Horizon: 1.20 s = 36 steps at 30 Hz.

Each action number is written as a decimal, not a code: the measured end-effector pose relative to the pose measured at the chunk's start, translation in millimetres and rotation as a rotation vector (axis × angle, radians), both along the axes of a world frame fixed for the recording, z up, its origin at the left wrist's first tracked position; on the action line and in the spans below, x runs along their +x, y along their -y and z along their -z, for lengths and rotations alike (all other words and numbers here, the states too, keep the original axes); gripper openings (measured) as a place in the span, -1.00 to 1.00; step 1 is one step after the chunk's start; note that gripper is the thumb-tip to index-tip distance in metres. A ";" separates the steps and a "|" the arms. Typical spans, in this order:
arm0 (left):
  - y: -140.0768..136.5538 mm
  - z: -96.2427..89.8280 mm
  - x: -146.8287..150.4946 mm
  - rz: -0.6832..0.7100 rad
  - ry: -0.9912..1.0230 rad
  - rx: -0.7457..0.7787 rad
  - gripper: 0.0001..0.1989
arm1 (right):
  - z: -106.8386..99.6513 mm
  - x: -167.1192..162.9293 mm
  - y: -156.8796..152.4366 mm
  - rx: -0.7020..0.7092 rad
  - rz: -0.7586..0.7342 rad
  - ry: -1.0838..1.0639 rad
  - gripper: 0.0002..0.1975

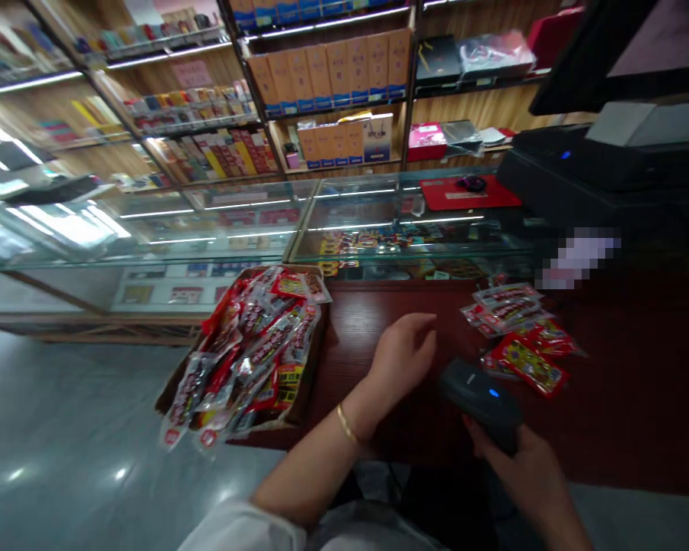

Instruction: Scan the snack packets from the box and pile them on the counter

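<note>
My right hand (537, 467) is wrapped round a dark barcode scanner (476, 394) with a small blue light on top. The scanner's head points up and left, toward my left hand (405, 352). That hand is over the counter, palm turned inward, with thumb and forefinger apart and nothing visible between them; its other fingers are hidden. Beyond the scanner lies a small pile of silver-and-red snack packets (508, 306), with a red-and-yellow snack packet (528, 363) at the near side. To the left, a cardboard box (310, 383) is heaped with similar packets.
Behind the dark red counter (356, 306) runs a glass display case (253, 245), with a red mat (471, 195) on top. A black checkout machine (608, 168) and its screen stand at the right. Stocked shelves (327, 107) line the wall; grey floor shows at left.
</note>
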<state>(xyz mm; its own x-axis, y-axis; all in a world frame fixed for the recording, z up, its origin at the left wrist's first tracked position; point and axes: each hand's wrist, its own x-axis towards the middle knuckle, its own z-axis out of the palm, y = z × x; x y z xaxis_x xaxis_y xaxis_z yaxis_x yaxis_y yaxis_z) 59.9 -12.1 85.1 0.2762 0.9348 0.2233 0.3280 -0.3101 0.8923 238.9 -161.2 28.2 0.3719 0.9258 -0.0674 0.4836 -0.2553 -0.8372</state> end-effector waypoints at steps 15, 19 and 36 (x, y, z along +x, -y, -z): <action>49.8 -38.5 -214.2 -0.530 -1.147 0.059 -0.50 | -22.6 -68.1 -26.1 0.104 -0.279 -0.026 -0.68; 46.8 -35.2 -210.5 -0.584 -1.115 0.059 -0.43 | -12.3 -57.2 -20.0 0.079 -0.279 -0.009 -0.67; 61.5 40.4 -99.4 -0.280 0.522 -0.620 -0.55 | -15.7 -42.3 -13.3 0.030 -0.111 -0.024 -0.65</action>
